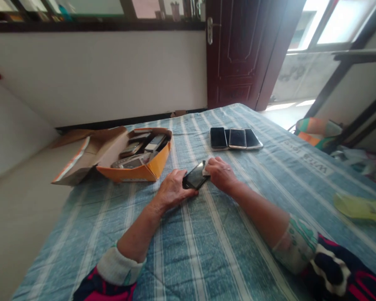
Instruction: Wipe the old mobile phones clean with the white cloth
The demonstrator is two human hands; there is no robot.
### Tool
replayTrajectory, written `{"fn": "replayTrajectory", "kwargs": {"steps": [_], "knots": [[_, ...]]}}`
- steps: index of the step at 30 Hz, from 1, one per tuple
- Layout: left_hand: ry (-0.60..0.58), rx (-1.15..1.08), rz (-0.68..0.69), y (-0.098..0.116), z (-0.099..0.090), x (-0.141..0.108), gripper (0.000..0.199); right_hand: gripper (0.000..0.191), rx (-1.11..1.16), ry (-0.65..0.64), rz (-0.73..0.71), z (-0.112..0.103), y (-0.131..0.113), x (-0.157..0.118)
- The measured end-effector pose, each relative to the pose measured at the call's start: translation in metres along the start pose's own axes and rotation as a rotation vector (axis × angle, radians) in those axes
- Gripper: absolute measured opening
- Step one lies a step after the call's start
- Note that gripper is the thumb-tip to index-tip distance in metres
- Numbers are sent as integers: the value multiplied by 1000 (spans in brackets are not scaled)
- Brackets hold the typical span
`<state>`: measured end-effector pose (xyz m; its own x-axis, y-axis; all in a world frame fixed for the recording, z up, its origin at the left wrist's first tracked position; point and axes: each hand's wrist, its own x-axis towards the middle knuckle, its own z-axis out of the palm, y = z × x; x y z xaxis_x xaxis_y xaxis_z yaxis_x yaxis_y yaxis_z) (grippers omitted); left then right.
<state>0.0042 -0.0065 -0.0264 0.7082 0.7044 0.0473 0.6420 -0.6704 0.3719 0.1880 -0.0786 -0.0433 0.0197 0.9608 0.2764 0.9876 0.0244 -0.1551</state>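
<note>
In the head view, the left hand [173,188] clamps its grip on the phone [194,177]; the right hand's [219,172] grip, beside the far end, pinches a white cloth [206,168]. Probably light, stiff, slick, glass-fragile: best held by the edges.

Striped blue bedcover [191,255]: line of block lettering [321,166] on light band, right-hand part, running slantwise. Large character at near end looks like W, or M if seen inverted; which way up, cannot tell. Remaining characters too blurred to make out, full wording unreadable. Orange box [161,163]: faint marks along lower front edge, too small to read. Yellow item [354,207] at right edge: darker marks, blurred, illegible.
</note>
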Motion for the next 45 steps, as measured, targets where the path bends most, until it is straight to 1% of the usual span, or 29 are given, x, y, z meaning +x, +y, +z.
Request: {"fn": "replayTrajectory", "kwargs": {"steps": [2, 6, 12, 15, 18, 21, 24, 27, 33, 37, 45], "knots": [[-3, 10, 4, 1, -1, 2, 59, 27, 42, -28, 9, -4, 8, 2], [-18, 9, 24, 1, -2, 4, 52, 27, 152, -76, -58, -8, 21, 5], [-13, 30, 47, 0, -1, 8, 48, 27, 98, -87, -165, -9, 29, 2], [-4, 19, 59, -1, 1, 11, 47, 28, 42, -79, -186, -9, 26, -3], [4, 21, 63, -2, 1, 11, 48, 29, 2, -78, -221, -7, 17, -5], [0, 29, 59, -2, 1, 11, 44, 29, 5, -68, -282, -3, 7, -4], [-5, 30, 64, -2, 1, 11, 42, 28, 10, -59, -303, 1, 2, 0], [-2, 46, 77, -2, 2, 12, 44, 27, 9, -58, -298, 3, 3, 1], [-4, 50, 74, -3, 3, 13, 44, 31, -14, -37, -324, 4, 6, -3], [-10, 71, 74, -4, 3, 14, 47, 30, -25, -30, -311, 4, 4, -3], [-3, 44, 55, -4, 2, 12, 48, 29, -15, -48, -309, 3, 2, -2]]}}
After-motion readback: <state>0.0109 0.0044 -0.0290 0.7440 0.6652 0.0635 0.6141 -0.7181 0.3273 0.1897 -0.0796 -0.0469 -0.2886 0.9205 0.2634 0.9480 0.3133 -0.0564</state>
